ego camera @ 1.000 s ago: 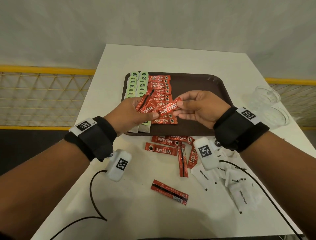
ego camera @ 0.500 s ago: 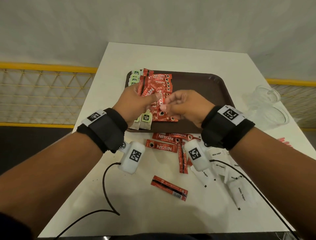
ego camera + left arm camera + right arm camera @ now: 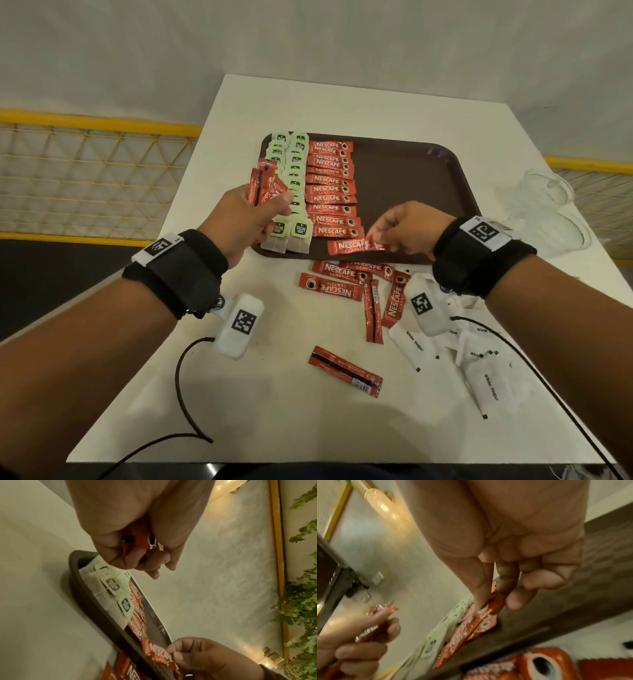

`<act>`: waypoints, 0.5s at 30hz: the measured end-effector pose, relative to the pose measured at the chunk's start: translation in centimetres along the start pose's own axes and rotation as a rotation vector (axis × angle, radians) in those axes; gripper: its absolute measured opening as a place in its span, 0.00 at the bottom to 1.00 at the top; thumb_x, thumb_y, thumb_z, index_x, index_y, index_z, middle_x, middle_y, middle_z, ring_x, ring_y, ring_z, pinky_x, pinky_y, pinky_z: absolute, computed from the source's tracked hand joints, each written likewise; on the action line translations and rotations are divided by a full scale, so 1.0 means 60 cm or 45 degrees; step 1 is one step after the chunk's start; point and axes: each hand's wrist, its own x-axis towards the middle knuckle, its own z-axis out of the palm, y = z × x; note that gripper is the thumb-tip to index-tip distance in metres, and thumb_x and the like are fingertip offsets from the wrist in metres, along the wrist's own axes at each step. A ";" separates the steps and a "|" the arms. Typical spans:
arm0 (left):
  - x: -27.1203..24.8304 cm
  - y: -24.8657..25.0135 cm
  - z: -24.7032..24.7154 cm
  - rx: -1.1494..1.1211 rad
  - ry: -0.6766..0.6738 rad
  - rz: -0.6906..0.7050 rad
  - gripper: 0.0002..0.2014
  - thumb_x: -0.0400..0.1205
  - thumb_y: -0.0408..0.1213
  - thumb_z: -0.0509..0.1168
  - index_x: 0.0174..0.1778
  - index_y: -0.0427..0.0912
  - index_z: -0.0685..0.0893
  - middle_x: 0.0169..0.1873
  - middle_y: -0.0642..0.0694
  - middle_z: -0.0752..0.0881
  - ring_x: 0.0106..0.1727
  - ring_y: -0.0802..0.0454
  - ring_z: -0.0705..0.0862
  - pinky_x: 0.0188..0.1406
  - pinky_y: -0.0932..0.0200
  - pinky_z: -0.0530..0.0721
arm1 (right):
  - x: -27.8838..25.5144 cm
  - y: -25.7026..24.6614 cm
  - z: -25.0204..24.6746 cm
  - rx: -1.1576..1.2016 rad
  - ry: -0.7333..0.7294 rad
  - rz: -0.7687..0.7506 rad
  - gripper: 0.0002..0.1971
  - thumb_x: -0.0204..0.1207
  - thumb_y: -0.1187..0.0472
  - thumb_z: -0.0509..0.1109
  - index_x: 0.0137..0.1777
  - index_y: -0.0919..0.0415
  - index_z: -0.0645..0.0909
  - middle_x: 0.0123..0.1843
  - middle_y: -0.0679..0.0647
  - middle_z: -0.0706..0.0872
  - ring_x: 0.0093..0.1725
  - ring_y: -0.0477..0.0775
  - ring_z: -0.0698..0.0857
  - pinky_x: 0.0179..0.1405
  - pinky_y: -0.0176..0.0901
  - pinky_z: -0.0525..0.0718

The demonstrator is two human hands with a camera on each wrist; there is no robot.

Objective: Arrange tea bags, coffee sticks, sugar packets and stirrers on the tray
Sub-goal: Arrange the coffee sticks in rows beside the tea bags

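Your right hand (image 3: 412, 229) pinches one coffee stick (image 3: 356, 246) at the tray's (image 3: 428, 178) near edge, so lay it flush under the row while your left hand (image 3: 245, 221) grips the spares (image 3: 265, 186).

**Foil, paper and plastic on a matt white table**

Glossy red foil coffee sticks (image 3: 330, 189) lie in a row on a dark brown plastic tray (image 3: 411, 178), whose floor shows a fine woven texture in the right wrist view. Beside them, thin porous paper tea bags (image 3: 291, 192) carry pale green card tags. White matt paper sugar packets (image 3: 479, 363) lie near right on the smooth table (image 3: 274, 411). Clear, shiny plastic cups (image 3: 548, 205) stand at far right. Black cloth wristbands (image 3: 178, 270) look soft and fuzzy.
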 end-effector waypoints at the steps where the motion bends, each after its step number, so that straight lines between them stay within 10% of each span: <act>1: -0.001 -0.003 -0.004 -0.007 -0.007 -0.015 0.17 0.83 0.45 0.69 0.67 0.46 0.81 0.43 0.46 0.88 0.26 0.59 0.74 0.25 0.67 0.76 | 0.002 -0.001 0.005 -0.030 -0.007 0.025 0.05 0.79 0.60 0.70 0.52 0.58 0.86 0.46 0.53 0.88 0.42 0.48 0.82 0.43 0.42 0.79; 15: -0.011 0.007 -0.007 -0.023 -0.157 -0.138 0.15 0.85 0.45 0.67 0.67 0.49 0.80 0.41 0.46 0.87 0.25 0.59 0.74 0.24 0.68 0.76 | 0.045 -0.029 0.040 -0.123 0.114 0.071 0.11 0.73 0.57 0.78 0.51 0.61 0.83 0.46 0.57 0.90 0.51 0.57 0.89 0.58 0.55 0.86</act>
